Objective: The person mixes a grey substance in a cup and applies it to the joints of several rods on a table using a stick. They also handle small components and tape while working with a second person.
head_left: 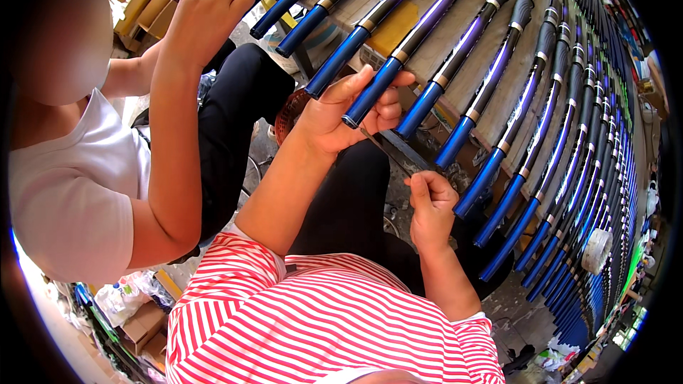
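Observation:
A long row of fishing rods lies side by side, their glossy blue butt ends pointing toward me. My left hand [357,110] is closed around the blue butt of one fishing rod [376,91], with the thumb on one side and the fingers curled beneath. A thin dark strip [375,141] hangs just below that hand. To the right and nearer me, my right hand [432,206] is closed, thumb pressed against the curled fingers and clear of the rods. Whatever lies in its pinch is too small to make out. The neighbouring rod [421,109] rests just right of my left hand.
On my left sits another person [78,178] in a white shirt, one hand [213,7] raised at the rods' far-left end. A wooden table [466,64] bears the rods. A pale tape roll [596,251] sits among the rods at right. Cardboard boxes [146,323] stand lower left.

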### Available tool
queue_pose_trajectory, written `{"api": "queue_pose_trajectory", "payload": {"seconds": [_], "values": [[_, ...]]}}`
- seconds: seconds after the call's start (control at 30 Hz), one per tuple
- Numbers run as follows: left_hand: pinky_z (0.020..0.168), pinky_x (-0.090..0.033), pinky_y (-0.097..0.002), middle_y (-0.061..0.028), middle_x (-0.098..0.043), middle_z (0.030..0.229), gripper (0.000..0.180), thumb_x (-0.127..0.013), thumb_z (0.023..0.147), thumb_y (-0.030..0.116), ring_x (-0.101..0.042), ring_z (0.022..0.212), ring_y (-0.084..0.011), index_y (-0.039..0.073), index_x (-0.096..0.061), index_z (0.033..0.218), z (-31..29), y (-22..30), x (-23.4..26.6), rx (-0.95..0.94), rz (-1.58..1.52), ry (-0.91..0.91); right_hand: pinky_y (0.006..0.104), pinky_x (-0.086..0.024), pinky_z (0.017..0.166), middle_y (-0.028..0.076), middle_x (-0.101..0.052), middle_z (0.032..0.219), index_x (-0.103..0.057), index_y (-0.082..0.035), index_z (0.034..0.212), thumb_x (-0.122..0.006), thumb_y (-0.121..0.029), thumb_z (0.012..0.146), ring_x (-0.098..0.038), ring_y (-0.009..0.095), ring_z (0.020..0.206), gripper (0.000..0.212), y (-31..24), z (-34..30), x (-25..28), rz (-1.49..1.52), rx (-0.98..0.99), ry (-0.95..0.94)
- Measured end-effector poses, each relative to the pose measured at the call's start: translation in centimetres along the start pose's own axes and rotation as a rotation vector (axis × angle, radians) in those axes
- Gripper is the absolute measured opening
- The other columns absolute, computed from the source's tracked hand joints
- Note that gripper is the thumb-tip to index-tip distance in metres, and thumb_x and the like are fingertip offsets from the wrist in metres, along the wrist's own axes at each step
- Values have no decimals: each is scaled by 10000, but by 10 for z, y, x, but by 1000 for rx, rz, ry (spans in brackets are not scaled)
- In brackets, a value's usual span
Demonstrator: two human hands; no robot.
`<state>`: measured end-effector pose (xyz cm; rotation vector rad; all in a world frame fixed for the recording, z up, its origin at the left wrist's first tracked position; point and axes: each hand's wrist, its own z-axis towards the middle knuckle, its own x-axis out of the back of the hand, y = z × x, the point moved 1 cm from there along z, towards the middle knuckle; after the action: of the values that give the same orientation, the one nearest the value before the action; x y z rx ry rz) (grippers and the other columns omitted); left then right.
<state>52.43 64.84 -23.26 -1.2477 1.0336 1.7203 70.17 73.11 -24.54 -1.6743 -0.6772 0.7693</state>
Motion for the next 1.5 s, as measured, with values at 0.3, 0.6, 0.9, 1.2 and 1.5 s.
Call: {"api": "queue_pose_trajectory", "payload": {"seconds": [0.3,0.6,0.9,1.2,1.5], "values": [[709,-502,-326,-124,-619,882,361,-491,882,295,-600,783,-214,-28,-561,1025,3,-21,15,185,70,240,194,-222,450,-33,-440,585,-566,4,827,-606,-161,833,-301,30,470,170,2,-12,31,42,71,7],[679,-416,-284,-50,-575,753,393,-523,858,371,-498,707,-150,-7,-587,944,24,-41,-3,84,32,80,202,-205,432,-45,-422,565,-565,2,801,-599,-120,834,-299,29,463,131,-6,-9,32,64,31,89],[666,-397,-277,-40,-562,736,410,-492,873,364,-484,724,-150,-21,-582,978,17,-39,-2,102,56,54,196,-201,446,-48,-417,564,-563,-9,776,-611,-167,830,-300,32,469,174,-2,-6,30,25,60,39],[665,-427,-265,-112,-633,844,396,-430,910,271,-547,761,-188,-71,-518,1088,16,-40,1,69,1,-7,198,-199,449,-50,-401,557,-562,1,780,-610,-181,831,-296,33,472,195,-2,-7,30,10,33,52],[727,-479,-298,-128,-618,888,436,-416,917,260,-574,822,-216,-99,-430,1164,15,-38,3,65,-19,-18,198,-205,456,-48,-400,557,-559,8,795,-622,-216,824,-303,33,481,234,-1,-7,29,-21,31,27]]}}
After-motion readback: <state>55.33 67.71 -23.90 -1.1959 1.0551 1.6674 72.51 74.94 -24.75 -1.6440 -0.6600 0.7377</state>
